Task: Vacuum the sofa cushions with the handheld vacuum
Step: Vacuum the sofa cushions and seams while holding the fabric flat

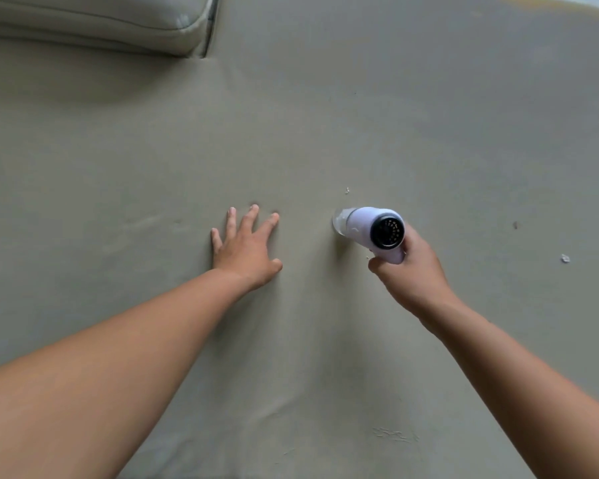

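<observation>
A wide grey-beige sofa seat cushion (325, 115) fills the view. My right hand (408, 271) grips the handle of a small white handheld vacuum (367, 226); its clear front end presses down into the cushion and its dark round rear vent faces me. My left hand (248, 247) lies flat on the cushion to the left of the vacuum, fingers spread, a hand's width away from it. A small white crumb (347, 190) lies just beyond the vacuum's nozzle.
A back cushion (94, 22) of the same fabric lies at the top left. More debris lies to the right: a white scrap (565, 258) and a dark speck (515, 225). A patch of worn, flaking surface (395, 434) shows near the bottom.
</observation>
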